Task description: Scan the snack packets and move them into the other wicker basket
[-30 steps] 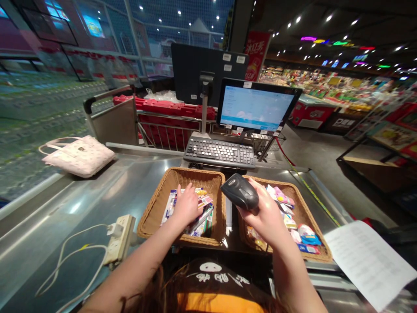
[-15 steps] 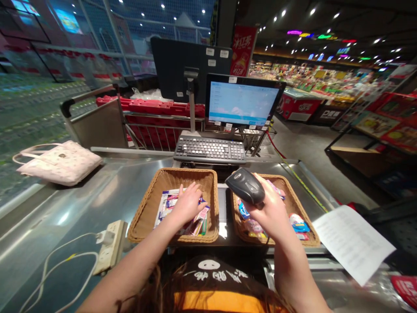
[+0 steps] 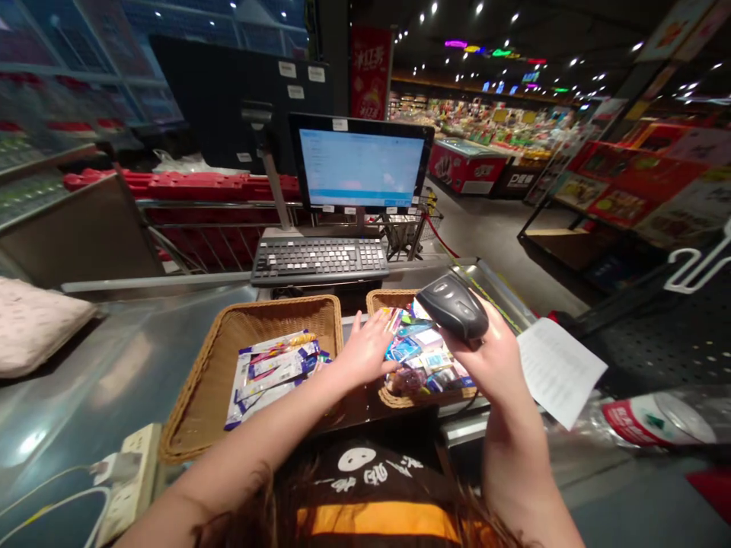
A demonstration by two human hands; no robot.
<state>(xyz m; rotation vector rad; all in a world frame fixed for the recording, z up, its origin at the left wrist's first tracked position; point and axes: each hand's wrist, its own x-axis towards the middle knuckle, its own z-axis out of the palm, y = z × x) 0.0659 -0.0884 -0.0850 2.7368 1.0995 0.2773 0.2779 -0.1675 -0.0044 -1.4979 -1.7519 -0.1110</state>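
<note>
My right hand (image 3: 496, 358) is closed round a dark handheld barcode scanner (image 3: 454, 304), held above the right wicker basket (image 3: 381, 301). That basket holds several small colourful packets (image 3: 419, 354). My left hand (image 3: 366, 350) reaches across to the right basket's left rim, fingers stretched out over the packets, holding nothing that I can see. The left wicker basket (image 3: 214, 358) holds several flat packets (image 3: 274, 369) with purple and white wrappers.
A keyboard (image 3: 318, 259) and lit screen (image 3: 361, 161) stand behind the baskets on the steel counter (image 3: 114, 358). A printed sheet (image 3: 560, 369) lies to the right, a power strip (image 3: 129, 483) at lower left, a pale handbag (image 3: 34, 323) far left. Red baskets and a cart rail stand behind.
My left hand has left the left basket and moved right to the right basket. The view has swung rightward. My right hand still holds the scanner.
</note>
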